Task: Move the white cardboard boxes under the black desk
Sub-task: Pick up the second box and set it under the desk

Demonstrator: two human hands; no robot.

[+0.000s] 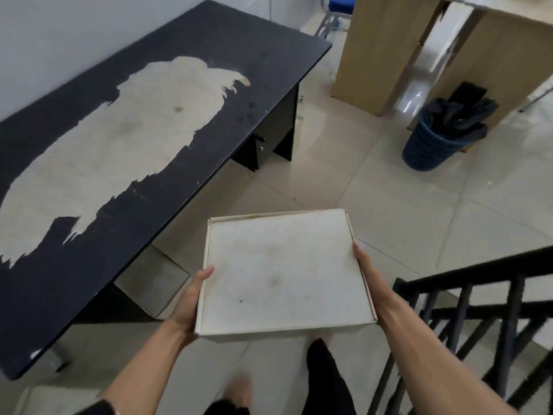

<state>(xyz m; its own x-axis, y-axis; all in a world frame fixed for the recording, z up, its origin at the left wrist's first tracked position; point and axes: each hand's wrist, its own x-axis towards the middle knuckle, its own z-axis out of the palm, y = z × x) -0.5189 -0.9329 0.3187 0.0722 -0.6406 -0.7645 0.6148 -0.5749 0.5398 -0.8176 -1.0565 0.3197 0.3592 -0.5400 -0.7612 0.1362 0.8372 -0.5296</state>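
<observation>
Two bare hands carry one white cardboard box, flat and lid-side up, held in air above the tiled floor. Left hand pressed to box's left wall, fingers stretched along the edge, tips pointing fwd; thumb side hidden under/behind the box wall. Right hand flat on the right wall, fingertips reaching abt halfway up that side. Both grips = clamping the box btwn palms, not curled over the top. Box top dusty, a few small dark specks nr the close edge.

Left of the left fingers, well apart from box: black desk, top badly peeled w/ a big pale patch where the laminate is gone. Drawer unit under desk's far end. Beneath desk's near part, just beyond left fingers, a pale flat shape on the floor — could be another box, can't tell for sure.

Ahead-right of the right fingers, far off: blue mesh bin stuffed w/ a black bag, standing beside tan wood panels. Blue chair partly seen at top edge. Below and right of the right wrist: black stair railing. Person's bare feet and dark trouser leg visible under the box, blurred.
</observation>
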